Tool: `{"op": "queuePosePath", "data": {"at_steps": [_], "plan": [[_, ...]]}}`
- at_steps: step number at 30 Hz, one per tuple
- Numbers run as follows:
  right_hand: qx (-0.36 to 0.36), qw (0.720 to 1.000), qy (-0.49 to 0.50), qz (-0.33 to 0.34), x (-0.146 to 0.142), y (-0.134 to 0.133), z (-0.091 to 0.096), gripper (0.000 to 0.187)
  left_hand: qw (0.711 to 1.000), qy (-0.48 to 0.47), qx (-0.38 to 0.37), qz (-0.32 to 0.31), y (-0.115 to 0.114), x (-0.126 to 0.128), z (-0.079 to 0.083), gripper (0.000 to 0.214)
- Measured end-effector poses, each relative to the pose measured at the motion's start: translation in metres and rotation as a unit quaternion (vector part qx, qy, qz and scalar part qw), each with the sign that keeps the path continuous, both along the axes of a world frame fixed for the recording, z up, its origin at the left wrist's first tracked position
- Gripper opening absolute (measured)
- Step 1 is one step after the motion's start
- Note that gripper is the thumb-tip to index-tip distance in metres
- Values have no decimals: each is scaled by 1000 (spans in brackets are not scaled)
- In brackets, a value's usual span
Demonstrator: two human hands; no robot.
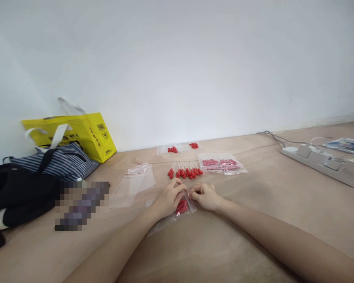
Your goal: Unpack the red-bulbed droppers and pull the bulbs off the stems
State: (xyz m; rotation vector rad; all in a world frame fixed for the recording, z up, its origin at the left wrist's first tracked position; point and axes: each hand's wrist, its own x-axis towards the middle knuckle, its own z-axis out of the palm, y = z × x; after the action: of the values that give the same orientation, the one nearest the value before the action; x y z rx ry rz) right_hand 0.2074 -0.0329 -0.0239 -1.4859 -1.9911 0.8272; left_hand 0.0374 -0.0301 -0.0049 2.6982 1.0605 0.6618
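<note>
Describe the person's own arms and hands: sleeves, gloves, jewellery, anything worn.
Both forearms are bare as far as the picture shows: no sleeve reaches into view. The left hand and right hand wear no gloves. No watch, bracelet or ring can be seen on either, though the fingers are small in the picture. The nails are too small to judge.

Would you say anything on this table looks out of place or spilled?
Nothing stands out. Both hands, left hand and right hand, pinch a small clear bag of red-tipped pieces; loose pieces lie in a row.
</note>
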Motion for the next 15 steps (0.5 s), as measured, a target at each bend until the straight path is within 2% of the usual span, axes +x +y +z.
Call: {"op": "queuePosePath", "data": {"at_steps": [8, 15], "plan": [[-24, 1000, 17, 1, 1, 0, -1, 22, 999, 38, 6, -13, 0, 2, 5, 19], [-24, 1000, 1, -6, 0, -3, 3, 23, 985, 105, 133, -15, 0, 1, -1, 21]]}}
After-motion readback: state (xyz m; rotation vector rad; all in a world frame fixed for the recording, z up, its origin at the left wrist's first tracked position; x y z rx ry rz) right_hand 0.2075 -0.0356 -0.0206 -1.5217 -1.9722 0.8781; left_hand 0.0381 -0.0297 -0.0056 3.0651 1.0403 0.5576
